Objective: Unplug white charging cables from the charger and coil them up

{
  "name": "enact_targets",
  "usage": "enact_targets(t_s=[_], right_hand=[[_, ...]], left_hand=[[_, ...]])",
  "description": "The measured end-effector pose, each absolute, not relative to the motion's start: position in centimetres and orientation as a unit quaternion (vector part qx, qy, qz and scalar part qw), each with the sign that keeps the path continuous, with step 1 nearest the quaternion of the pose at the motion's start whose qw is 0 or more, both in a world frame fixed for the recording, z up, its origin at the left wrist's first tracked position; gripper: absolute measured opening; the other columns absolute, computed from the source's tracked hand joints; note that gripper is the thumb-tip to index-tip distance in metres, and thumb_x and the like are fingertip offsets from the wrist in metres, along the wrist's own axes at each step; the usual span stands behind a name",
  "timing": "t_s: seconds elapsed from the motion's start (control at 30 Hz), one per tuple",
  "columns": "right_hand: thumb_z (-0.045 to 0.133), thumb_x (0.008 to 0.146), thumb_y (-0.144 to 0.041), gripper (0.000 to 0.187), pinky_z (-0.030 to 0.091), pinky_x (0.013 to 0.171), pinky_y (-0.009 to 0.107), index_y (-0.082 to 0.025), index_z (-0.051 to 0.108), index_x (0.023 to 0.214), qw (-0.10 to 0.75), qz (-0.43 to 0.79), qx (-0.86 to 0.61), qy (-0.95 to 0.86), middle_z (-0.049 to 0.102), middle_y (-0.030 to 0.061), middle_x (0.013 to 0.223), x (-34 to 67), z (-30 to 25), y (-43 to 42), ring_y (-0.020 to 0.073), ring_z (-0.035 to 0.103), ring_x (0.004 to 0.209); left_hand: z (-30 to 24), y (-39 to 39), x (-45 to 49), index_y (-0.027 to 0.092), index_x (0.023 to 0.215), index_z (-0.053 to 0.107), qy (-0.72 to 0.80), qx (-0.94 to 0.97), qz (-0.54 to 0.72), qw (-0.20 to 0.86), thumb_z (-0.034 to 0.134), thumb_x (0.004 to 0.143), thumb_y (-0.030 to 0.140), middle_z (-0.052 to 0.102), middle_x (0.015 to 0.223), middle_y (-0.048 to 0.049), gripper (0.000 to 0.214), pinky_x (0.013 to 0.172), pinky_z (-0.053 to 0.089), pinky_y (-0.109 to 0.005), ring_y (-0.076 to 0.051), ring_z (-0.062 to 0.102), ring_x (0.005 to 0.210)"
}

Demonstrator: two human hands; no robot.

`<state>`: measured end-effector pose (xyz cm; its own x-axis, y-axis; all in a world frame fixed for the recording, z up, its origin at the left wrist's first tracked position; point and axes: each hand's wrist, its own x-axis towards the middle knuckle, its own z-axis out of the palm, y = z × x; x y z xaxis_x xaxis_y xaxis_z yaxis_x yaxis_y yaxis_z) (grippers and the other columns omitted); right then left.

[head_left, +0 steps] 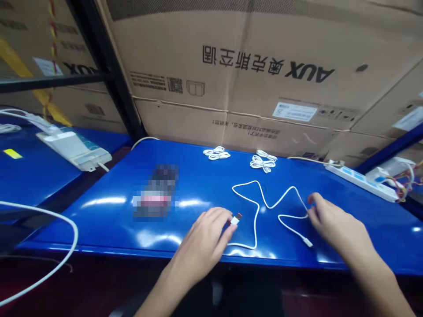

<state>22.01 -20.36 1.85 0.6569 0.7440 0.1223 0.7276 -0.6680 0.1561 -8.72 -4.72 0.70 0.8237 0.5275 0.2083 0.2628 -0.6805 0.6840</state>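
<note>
White cable (271, 207) zigzags between your hands: your left hand (205, 237) pinches its USB plug (235, 219); your right hand (339, 226), at its right bend, sits nearer the loose connector (307, 242), which points near-right. Whether it grips, I can't tell.

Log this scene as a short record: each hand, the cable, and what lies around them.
Left hand: holds a white USB plug between thumb and fingers
Right hand: fingertips at a bend in the white cable; whether they grip it is unclear
Cable layout: loose zigzag on the blue tabletop
Other connector: on the tabletop, near the right hand
Behind: coiled white cables in two groups, then a cardboard box
Far right: white power strip
</note>
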Motion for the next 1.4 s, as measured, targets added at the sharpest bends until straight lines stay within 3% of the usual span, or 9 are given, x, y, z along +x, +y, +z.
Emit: enact_targets(t_s=[0.17,0.33,0.6,0.77,0.9,0.97,1.13,1.27,1.4], right_hand=[[0.046,0.1,-0.052,0.039,0.059,0.07,0.038,-0.025,0.059,0.126,-0.11,0.032,0.852,0.511,0.07,0.0116,0.117,21.7,2.7,-21.4,0.0279,0.072,0.091],[0.053,0.099,-0.056,0.045,0.055,0.096,0.049,-0.037,0.057,0.139,-0.095,-0.015,0.735,0.671,0.058,0.0095,0.141,19.0,0.1,-22.3,0.0331,0.06,0.123],[0.041,0.107,-0.038,0.029,0.053,0.086,0.044,-0.024,0.065,0.098,-0.236,-0.027,0.7,0.674,0.066,0.0084,0.097,18.0,-2.3,-20.4,0.0238,0.063,0.089],[0.043,0.104,-0.046,0.03,0.051,0.089,0.045,-0.024,0.057,0.088,-0.379,-0.033,0.696,0.609,0.065,0.0071,0.095,16.8,-2.1,-19.6,0.0267,0.063,0.098],[0.035,0.106,-0.052,0.032,0.05,0.06,0.031,-0.025,0.049,0.095,-0.527,-0.069,0.712,0.459,0.052,-0.0035,0.068,17.0,-1.6,-17.7,0.0175,0.055,0.059],[0.046,0.1,-0.057,0.035,0.046,0.054,0.029,-0.024,0.05,0.11,-0.494,-0.057,0.75,0.435,0.052,-0.0043,0.068,17.8,-1.1,-16.4,0.0176,0.054,0.057],[0.063,0.086,-0.065,0.052,0.053,0.074,0.04,-0.019,0.057,0.109,-0.206,0.021,0.863,0.46,0.068,0.0123,0.098,19.5,-0.8,-14.4,0.0306,0.067,0.09],[0.051,0.095,-0.053,0.033,0.051,0.074,0.041,-0.021,0.055,0.086,-0.18,0.028,0.862,0.474,0.064,0.0088,0.084,19.5,-1.7,-14.3,0.0279,0.064,0.079],[0.047,0.096,-0.041,0.024,0.049,0.08,0.045,-0.023,0.052,0.081,-0.182,0.056,0.852,0.487,0.06,0.0097,0.084,18.7,-2.4,-14.0,0.0288,0.059,0.082]], left_hand=[[-0.2,-4.6,-8.6,0.024,0.134,0.052,0.265,0.88,0.257,0.299,0.044,0.104,0.025,0.065,0.131,-0.0071,0.031,0.104,0.052,-0.042,-0.025,0.061,0.123],[-1.2,-4.2,-8.6,0.026,0.137,0.048,0.334,0.833,0.347,0.272,0.047,0.102,0.024,0.061,0.134,-0.0086,0.035,0.104,0.051,-0.046,-0.026,0.058,0.126],[3.9,-3.9,-5.1,0.022,0.115,0.061,0.181,0.908,0.288,0.242,0.045,0.102,0.02,0.068,0.118,-0.0065,0.02,0.098,0.051,-0.04,-0.024,0.06,0.114],[4.5,-3.3,0.9,0.015,0.117,0.065,0.08,0.97,0.161,0.162,0.056,0.1,0.038,0.068,0.115,-0.012,0.03,0.096,0.052,-0.044,-0.03,0.062,0.112],[2.5,-2.6,2.8,0.018,0.109,0.068,0.074,0.977,0.112,0.168,0.065,0.094,0.029,0.071,0.106,-0.0092,0.019,0.086,0.055,-0.04,-0.03,0.065,0.106],[1.7,-2.4,2.7,0.019,0.107,0.067,0.081,0.974,0.112,0.182,0.065,0.093,0.023,0.071,0.103,-0.0064,0.015,0.082,0.055,-0.035,-0.027,0.066,0.101],[1.3,-2.3,2.4,0.016,0.108,0.065,0.109,0.97,0.105,0.191,0.074,0.089,0.028,0.068,0.108,-0.0094,0.025,0.083,0.054,-0.034,-0.027,0.067,0.101],[1.7,-1.9,2.4,0.016,0.112,0.064,0.111,0.973,0.091,0.18,0.084,0.079,0.04,0.066,0.113,-0.0114,0.046,0.087,0.054,-0.036,-0.029,0.065,0.107],[2.1,-1.6,1.4,0.015,0.119,0.062,0.165,0.971,0.084,0.154,0.085,0.071,0.055,0.062,0.126,-0.0206,0.067,0.096,0.049,-0.054,-0.042,0.054,0.122]])
